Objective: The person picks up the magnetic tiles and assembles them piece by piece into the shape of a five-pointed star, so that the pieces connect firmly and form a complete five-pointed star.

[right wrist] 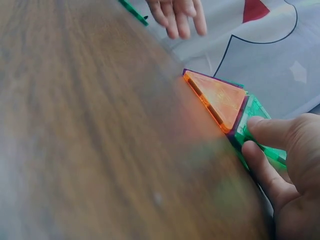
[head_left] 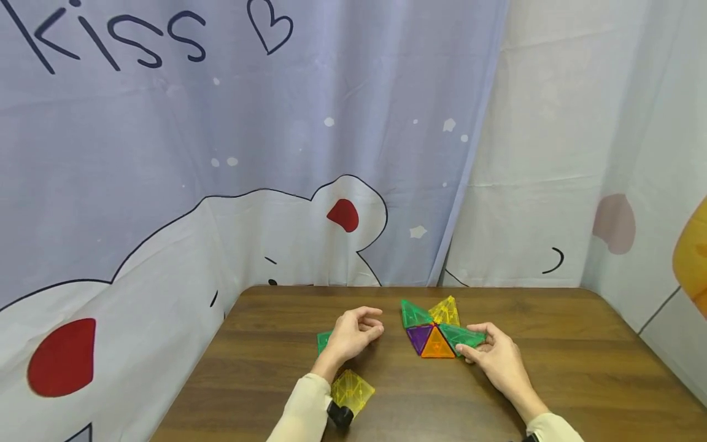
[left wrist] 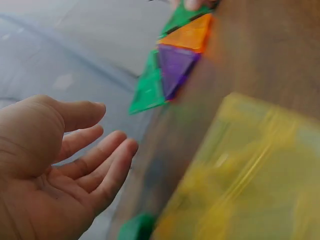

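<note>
My right hand (head_left: 499, 363) pinches a green triangular magnetic tile (head_left: 459, 335) between thumb and fingers. This tile's edge meets an orange triangle tile (head_left: 438, 345). Beside the orange one sit a purple triangle tile (head_left: 419, 337) and another green triangle tile (head_left: 414, 314). A yellow triangle tile (head_left: 447, 310) stands at the back, and the tips gather at one middle point. Left of this cluster my left hand (head_left: 353, 334) hovers over the table with loosely bent fingers. Nothing lies in its palm (left wrist: 47, 200) in the left wrist view.
Under my left forearm lies a yellow tile (head_left: 353, 390), large in the left wrist view. A green piece (head_left: 323, 341) sits partly hidden behind my left hand. The brown wooden table (head_left: 580, 344) ends at a printed curtain (head_left: 342, 110) behind it.
</note>
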Motion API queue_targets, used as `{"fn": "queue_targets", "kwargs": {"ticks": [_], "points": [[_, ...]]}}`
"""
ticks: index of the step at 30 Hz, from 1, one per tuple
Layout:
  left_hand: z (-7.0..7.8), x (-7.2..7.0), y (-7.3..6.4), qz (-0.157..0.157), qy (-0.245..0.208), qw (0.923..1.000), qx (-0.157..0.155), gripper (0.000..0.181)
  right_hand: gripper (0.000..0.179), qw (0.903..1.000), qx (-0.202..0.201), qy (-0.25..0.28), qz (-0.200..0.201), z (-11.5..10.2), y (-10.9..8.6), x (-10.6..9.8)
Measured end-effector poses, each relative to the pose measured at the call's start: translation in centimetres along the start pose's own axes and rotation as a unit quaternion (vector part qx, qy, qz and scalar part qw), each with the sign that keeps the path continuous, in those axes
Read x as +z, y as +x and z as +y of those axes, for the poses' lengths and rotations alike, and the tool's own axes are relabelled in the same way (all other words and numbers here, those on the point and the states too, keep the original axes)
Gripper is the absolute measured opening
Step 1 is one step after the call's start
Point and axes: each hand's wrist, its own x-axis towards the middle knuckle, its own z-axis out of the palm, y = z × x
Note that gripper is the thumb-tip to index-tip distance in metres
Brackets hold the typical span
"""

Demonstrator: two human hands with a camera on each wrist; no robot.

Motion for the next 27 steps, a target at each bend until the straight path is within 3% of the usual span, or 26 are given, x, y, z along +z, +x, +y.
{"fn": "queue_targets", "kwargs": {"ticks": [6, 11, 17, 20, 23, 27], "points": [[-1.0, -4.6, -2.7, 0.074, 0.048, 0.9961, -0.005, 0.033, 0.053, 0.9973, 0.006, 0.069, -0.023, 0.1, -0.4, 0.3], [-2.4, -6.7, -4.8, 0.101, 0.116, 0.9869, -0.048, 0.048, 0.055, 0.9992, 0.004, 0.032, -0.024, 0.0, -0.2, 0.2], [-3.8, -6.2, -5.4, 0.116, 0.207, 0.9663, -0.100, 0.079, 0.070, 0.9991, 0.018, -0.035, -0.017, 0.1, -0.3, 0.2], [-4.1, -5.5, -5.2, 0.113, 0.231, 0.9598, -0.111, 0.086, 0.075, 0.9969, -0.004, -0.077, 0.013, 0.1, -0.4, 0.3], [-4.1, -4.9, -4.9, 0.104, 0.230, 0.9627, -0.097, 0.086, 0.070, 0.9902, -0.044, -0.107, 0.079, -0.4, -0.5, 0.3], [-4.0, -4.4, -4.4, 0.081, 0.199, 0.9744, -0.065, 0.080, 0.061, 0.9814, -0.112, -0.063, 0.143, -1.6, -0.4, 0.8]]}}
